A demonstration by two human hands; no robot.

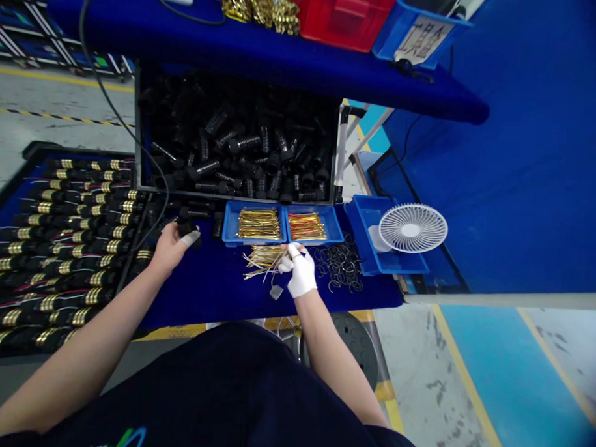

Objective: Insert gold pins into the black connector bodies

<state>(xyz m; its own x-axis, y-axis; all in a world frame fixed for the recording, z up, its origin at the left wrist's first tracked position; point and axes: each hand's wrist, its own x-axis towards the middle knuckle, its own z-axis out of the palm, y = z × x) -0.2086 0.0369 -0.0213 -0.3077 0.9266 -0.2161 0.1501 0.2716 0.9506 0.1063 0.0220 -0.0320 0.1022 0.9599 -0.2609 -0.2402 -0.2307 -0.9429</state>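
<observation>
The left hand (pixel 169 246), bare but for a white wrap on one finger (pixel 190 238), is closed around a short black plastic connector body (pixel 188 230). The fingers hide most of that piece, so its long axis is hard to read. The right hand (pixel 301 273), in a white fabric glove, is narrowed to a pinch at the end of a loose bundle of thin gold-coloured wires (pixel 263 260). The bundle runs roughly level across the frame toward the left hand, its far ends splayed. The right hand is the nearer of the two to it, and the left sits just beyond those ends, across a stretch of dark blue surface (pixel 212 295). Just above the bundle stand two blue plastic trays (pixel 228 226) of gold and red-and-gold wires, and to its right lies a heap of thin black rings (pixel 338 267). Farther up, at the centre of the frame, a metal-framed bin (pixel 136 123) is heaped with black threaded connector bodies (pixel 242 143). At the left of the frame, a black-rimmed tray (pixel 31 150) carries rows of black-and-gold cylindrical connectors (pixel 67 241).
</observation>
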